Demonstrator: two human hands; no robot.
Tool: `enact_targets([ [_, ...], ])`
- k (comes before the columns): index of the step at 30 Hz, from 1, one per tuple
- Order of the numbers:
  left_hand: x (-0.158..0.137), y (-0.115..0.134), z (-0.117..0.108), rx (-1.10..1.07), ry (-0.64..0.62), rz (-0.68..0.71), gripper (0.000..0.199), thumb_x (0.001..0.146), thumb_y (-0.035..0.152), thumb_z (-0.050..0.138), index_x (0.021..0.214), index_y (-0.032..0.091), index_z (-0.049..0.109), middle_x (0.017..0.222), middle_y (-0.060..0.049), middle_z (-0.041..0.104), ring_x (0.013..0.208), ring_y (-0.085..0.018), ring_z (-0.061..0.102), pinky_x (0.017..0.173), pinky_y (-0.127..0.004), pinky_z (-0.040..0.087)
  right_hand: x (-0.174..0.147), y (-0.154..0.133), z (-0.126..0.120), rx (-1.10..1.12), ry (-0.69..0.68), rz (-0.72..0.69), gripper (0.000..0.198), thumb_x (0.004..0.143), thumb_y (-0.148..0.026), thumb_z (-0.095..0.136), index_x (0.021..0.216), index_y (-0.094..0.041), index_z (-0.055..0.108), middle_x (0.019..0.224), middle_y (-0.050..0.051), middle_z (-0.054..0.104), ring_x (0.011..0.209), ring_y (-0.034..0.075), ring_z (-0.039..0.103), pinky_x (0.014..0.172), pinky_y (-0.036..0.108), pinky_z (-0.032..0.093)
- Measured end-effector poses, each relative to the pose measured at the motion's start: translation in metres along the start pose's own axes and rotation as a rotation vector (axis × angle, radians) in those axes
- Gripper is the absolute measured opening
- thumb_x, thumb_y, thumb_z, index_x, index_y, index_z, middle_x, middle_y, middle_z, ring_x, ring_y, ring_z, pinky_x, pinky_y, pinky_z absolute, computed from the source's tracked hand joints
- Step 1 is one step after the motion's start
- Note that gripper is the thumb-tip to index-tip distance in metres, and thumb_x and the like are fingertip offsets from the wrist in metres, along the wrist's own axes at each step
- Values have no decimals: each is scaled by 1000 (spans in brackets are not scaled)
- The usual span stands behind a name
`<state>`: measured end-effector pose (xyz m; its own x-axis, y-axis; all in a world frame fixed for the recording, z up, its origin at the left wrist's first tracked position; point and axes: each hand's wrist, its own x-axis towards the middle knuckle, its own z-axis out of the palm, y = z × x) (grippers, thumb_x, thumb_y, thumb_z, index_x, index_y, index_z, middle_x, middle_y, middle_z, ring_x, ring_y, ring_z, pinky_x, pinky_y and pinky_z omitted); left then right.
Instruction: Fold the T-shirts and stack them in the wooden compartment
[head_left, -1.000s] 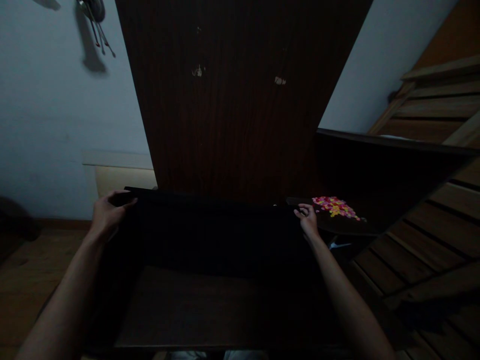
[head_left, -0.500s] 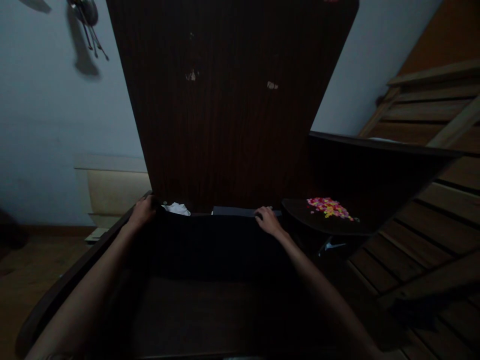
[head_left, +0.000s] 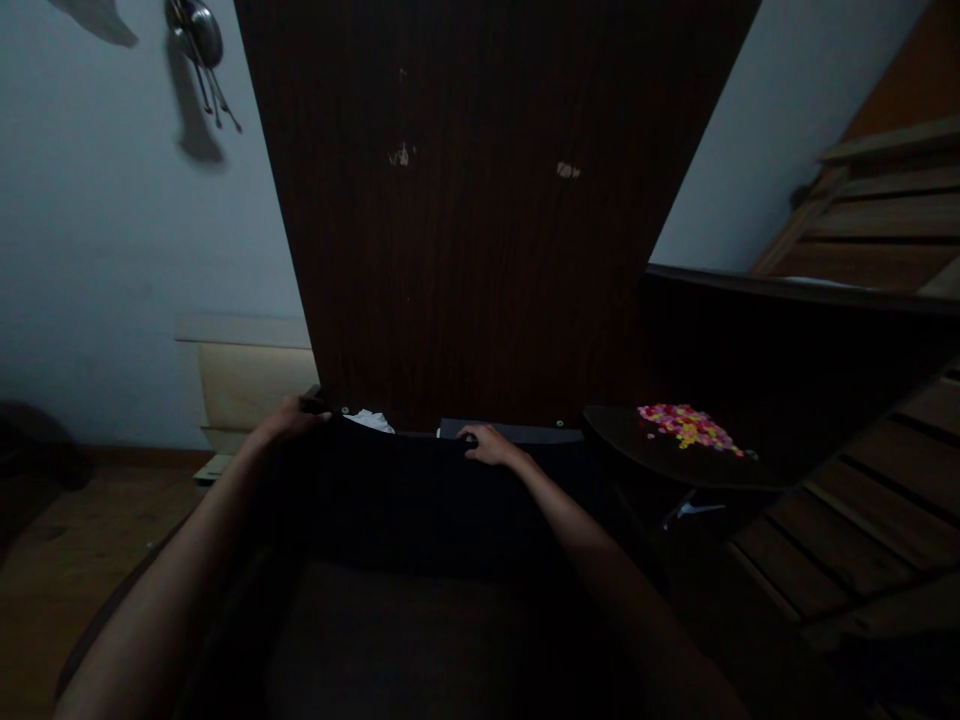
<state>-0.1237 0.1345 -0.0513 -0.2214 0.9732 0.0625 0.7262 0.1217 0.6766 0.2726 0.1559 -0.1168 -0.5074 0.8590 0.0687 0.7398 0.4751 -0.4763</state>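
A black cloth [head_left: 405,500] hangs or lies dark in front of me, and its folds are lost in the gloom. At its upper left corner my left hand [head_left: 291,418] is closed, with the thumb along the edge. My right hand [head_left: 489,443] has its fingers curled over the upper edge, right of the middle. Just beyond that edge are a crumpled white tissue or cloth [head_left: 370,420] and a flat dark grey object [head_left: 517,432], both partly covered. Beneath the cloth is a dark wooden tabletop [head_left: 390,620].
A tall dark wood panel [head_left: 480,250] rises behind the table. To the right, a rounded shelf [head_left: 622,430] bears a patch of pink, red and yellow pieces [head_left: 690,428]. Wooden slats [head_left: 885,480] stand farther right. A metal ornament [head_left: 199,35] hangs on the pale wall at the left.
My right hand has moved left along the cloth's upper edge, closer to my left hand. My left hand stays at the corner. The view has turned slightly left.
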Motion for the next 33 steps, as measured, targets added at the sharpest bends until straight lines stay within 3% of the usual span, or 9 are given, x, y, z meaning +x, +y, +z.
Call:
enact_targets([
  [5, -13, 11, -20, -72, -167, 34, 50, 51, 41, 74, 93, 15, 72, 89, -9, 75, 88, -28, 67, 76, -32, 53, 2, 2, -4, -48, -41, 36, 22, 66, -8, 67, 85, -16, 67, 80, -1, 63, 74, 13, 57, 65, 22, 42],
  [10, -12, 7, -24, -38, -263, 53, 44, 44, 41, 75, 82, 18, 72, 76, -4, 73, 78, -26, 67, 71, -32, 53, -8, 8, -11, -15, 49, -130, 20, 67, -3, 59, 82, -16, 63, 79, -2, 59, 73, 12, 53, 66, 21, 40],
  [18, -17, 13, -27, 66, -179, 224, 47, 45, 56, 74, 75, 22, 63, 77, -4, 70, 80, -25, 65, 74, -31, 51, -26, 2, -13, -229, 48, -204, 30, 75, -5, 61, 100, -20, 66, 105, 7, 59, 101, 21, 54, 90, 35, 42],
  [22, -24, 15, -24, 91, -54, 287, 49, 56, 62, 66, 79, 20, 60, 78, -4, 67, 78, -24, 63, 71, -30, 50, -23, -1, -7, -249, -3, -172, 27, 76, -7, 61, 99, -20, 67, 105, 8, 64, 102, 22, 57, 90, 36, 43],
  [26, -24, 11, -20, 156, 83, 316, 44, 63, 56, 61, 87, 20, 56, 86, -6, 65, 82, -24, 61, 76, -33, 50, -21, 1, -7, -215, -37, -65, 41, 73, -11, 66, 114, -20, 65, 110, 9, 67, 105, 24, 61, 89, 34, 46],
  [28, -22, 9, -19, 163, 81, 315, 42, 64, 49, 60, 94, 20, 56, 92, -7, 66, 86, -25, 62, 80, -35, 50, -20, 3, -11, -214, -68, -5, 45, 71, -16, 71, 115, -21, 65, 111, 10, 68, 106, 26, 61, 87, 34, 47],
  [33, -19, 5, -19, 169, -61, 320, 52, 58, 33, 64, 109, 23, 59, 111, -8, 68, 105, -29, 61, 92, -38, 48, -22, 8, -20, -240, -90, 29, 43, 71, -27, 77, 112, -19, 69, 113, 11, 68, 110, 28, 61, 90, 33, 47],
])
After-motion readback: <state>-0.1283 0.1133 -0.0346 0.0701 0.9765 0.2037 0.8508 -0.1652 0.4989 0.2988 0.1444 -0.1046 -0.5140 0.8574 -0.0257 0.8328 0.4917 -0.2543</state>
